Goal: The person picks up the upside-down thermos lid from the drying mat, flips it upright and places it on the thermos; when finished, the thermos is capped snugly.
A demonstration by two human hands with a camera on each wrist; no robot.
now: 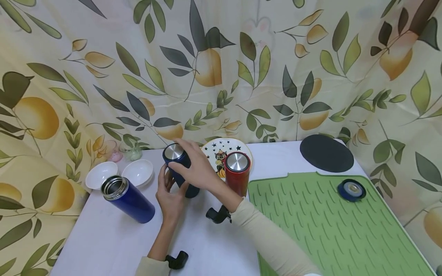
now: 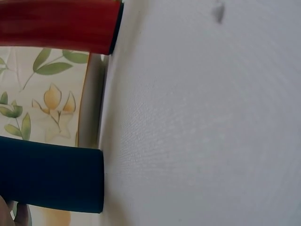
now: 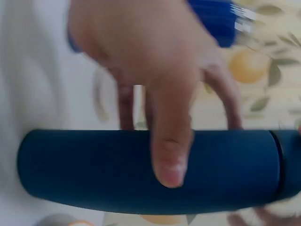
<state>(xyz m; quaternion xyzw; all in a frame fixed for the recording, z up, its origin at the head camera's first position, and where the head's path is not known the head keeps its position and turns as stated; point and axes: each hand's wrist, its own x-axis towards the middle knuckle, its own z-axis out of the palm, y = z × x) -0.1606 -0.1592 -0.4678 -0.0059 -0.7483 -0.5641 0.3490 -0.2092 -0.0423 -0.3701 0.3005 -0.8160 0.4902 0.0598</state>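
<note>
A dark blue thermos (image 1: 177,168) with a silver-topped lid (image 1: 173,151) stands upright on the white table. My left hand (image 1: 171,203) grips its body from the near left; in the right wrist view the thumb (image 3: 171,160) lies across the thermos (image 3: 225,169). From above right, my right hand (image 1: 200,168) holds the lid between thumb and fingers; the lid appears seated on the body. To the left stands a bright blue thermos (image 1: 132,201) with its steel mouth uncovered. A red thermos (image 1: 237,176) with a silver-topped lid stands to the right.
Two white bowls (image 1: 138,172) sit at the back left by small pink and green glass items (image 1: 133,152). Behind the red thermos is a cartoon-printed round plate (image 1: 226,145). At right lie a green mat (image 1: 310,222), a dark blue lid (image 1: 351,190) and a black disc (image 1: 326,153).
</note>
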